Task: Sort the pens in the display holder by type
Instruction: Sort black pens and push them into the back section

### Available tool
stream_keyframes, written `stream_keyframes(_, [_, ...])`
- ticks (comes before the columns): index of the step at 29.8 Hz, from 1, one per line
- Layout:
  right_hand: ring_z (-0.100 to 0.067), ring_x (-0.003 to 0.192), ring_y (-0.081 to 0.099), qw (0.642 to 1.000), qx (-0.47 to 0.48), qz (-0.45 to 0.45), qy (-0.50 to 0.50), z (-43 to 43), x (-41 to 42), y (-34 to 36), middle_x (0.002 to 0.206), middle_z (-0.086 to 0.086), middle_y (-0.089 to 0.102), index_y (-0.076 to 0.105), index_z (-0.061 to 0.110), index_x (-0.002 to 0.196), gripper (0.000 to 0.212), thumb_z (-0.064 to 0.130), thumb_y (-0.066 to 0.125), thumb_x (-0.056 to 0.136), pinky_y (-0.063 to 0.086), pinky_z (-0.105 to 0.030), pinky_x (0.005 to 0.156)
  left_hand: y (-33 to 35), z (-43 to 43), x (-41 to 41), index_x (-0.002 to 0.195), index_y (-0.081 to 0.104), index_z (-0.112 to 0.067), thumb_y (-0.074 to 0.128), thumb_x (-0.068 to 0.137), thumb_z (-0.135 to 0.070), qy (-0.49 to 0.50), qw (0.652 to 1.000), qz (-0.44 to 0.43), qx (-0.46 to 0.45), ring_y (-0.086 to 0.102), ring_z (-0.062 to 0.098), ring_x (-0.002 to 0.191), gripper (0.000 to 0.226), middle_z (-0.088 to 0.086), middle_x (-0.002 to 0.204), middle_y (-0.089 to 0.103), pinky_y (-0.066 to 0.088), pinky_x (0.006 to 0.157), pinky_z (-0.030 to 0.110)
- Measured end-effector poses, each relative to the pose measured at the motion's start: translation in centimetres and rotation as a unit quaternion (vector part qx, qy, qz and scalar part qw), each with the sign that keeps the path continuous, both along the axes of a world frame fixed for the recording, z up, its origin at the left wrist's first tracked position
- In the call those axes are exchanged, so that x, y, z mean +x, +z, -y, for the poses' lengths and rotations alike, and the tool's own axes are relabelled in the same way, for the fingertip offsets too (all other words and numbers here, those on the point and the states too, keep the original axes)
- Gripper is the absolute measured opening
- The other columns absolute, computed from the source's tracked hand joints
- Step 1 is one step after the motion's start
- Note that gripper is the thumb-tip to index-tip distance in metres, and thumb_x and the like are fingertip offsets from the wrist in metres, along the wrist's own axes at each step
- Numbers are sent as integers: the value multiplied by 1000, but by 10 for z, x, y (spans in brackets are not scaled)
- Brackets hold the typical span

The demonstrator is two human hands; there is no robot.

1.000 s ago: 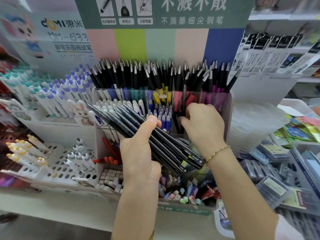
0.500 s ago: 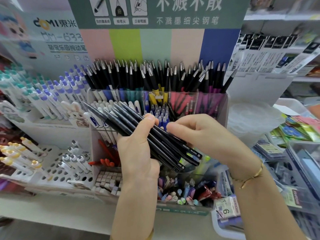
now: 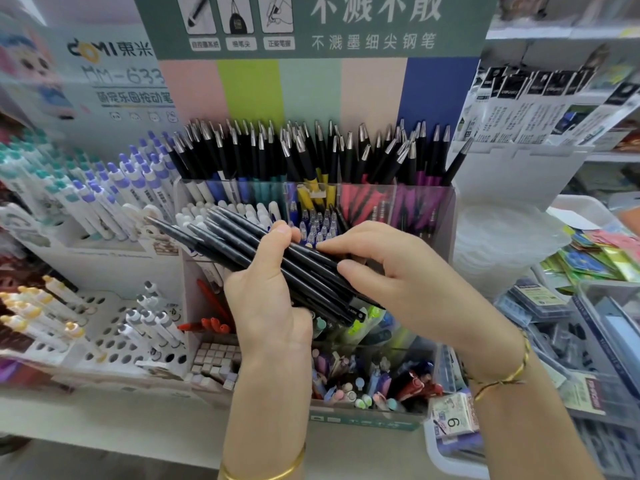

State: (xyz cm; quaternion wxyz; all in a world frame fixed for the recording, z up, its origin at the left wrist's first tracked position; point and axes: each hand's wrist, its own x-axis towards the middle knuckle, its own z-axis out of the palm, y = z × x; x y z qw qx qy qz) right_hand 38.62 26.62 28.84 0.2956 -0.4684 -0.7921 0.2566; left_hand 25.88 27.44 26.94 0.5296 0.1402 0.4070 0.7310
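Head view showed the left hand (image 3: 266, 299) gripping a slanted bundle of black pens (image 3: 239, 245) in front of the display holder (image 3: 438, 206) while the right hand (image 3: 401, 275) pinched its lower end; pulling one out could probably loosen that grip and spill the others.

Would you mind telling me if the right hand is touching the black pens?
Touching: in the head view the right hand has its fingertips on the black pens held by the left hand.
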Motion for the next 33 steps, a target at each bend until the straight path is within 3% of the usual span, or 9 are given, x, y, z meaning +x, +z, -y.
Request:
stream_keyframes(4, [3, 95, 51, 999, 17, -21, -22, -1, 5, 0, 97, 17, 55, 63, 29, 120, 29, 21, 51, 94, 40, -12, 84, 3, -3, -4, 46, 68, -15, 63, 85, -5, 5, 1000, 5, 17, 63, 9, 56, 41, -3, 59, 65, 54, 55, 25])
stream_keyframes(8, [3, 61, 55, 996, -25, -78, -26, -3, 17, 3, 67, 21, 60, 70, 22, 106, 21, 18, 56, 92, 39, -7, 57, 5, -6, -11, 43, 69, -17, 65, 84, -6, 13, 1000, 15, 14, 66, 9, 60, 42, -3, 62, 67, 55, 62, 28])
stream_keyframes(10, [1, 50, 50, 991, -30, -120, -42, -5, 24, 4, 58, 16, 58, 71, 22, 99, 19, 16, 54, 92, 37, -7, 51, 6, -6, -13, 42, 67, -15, 65, 82, -4, 16, 999, 25, 12, 65, 9, 55, 41, -3, 59, 65, 53, 54, 25])
stream_keyframes(13, [0, 61, 51, 978, -14, -185, -90, -12, 26, 1, 67, 10, 58, 65, 26, 103, 22, 13, 50, 95, 41, -11, 59, 6, -5, -16, 41, 65, -15, 65, 82, -4, 7, 1000, 24, 17, 63, 8, 52, 42, -2, 57, 62, 50, 49, 21])
stream_keyframes(16, [-1, 78, 58, 970, 2, -213, -113, -21, 13, -10, 79, 8, 62, 62, 27, 107, 27, 7, 50, 94, 47, -13, 77, 4, -4, -14, 43, 68, -16, 63, 85, -7, -35, 999, 12, 25, 63, 9, 60, 43, -3, 62, 65, 54, 57, 24])
stream_keyframes(18, [0, 80, 59, 966, 18, -216, -141, -28, 4, -17, 84, 7, 63, 60, 23, 102, 22, 5, 52, 93, 45, -10, 76, 3, -1, -10, 46, 70, -16, 62, 86, -9, -67, 997, -1, 25, 62, 10, 62, 41, -4, 63, 65, 54, 59, 24])
stream_keyframes(24, [-1, 81, 52, 960, 98, -126, -228, -42, -13, -30, 87, 18, 51, 53, 16, 103, 18, 7, 59, 89, 41, -9, 74, 2, 9, -1, 52, 73, -15, 61, 85, -7, -145, 989, 28, 29, 65, 9, 61, 35, -2, 65, 66, 53, 58, 25])
stream_keyframes(29, [-26, 94, 60, 959, 79, 22, -272, -45, -14, -36, 100, -4, 66, 57, 12, 108, 20, 15, 59, 88, 50, -41, 79, 3, 13, 3, 50, 72, -13, 65, 67, -13, -199, 977, 81, 14, 65, 9, 60, 18, -3, 64, 66, 52, 56, 24])
stream_keyframes(33, [-26, 98, 51, 935, 74, 149, -312, -42, -13, -35, 93, -3, 64, 60, 13, 99, 20, 32, 58, 90, 42, -32, 65, 0, 11, 0, 51, 72, -12, 65, 63, -13, -204, 974, 102, 4, 66, 10, 59, 14, -2, 66, 66, 53, 55, 24])
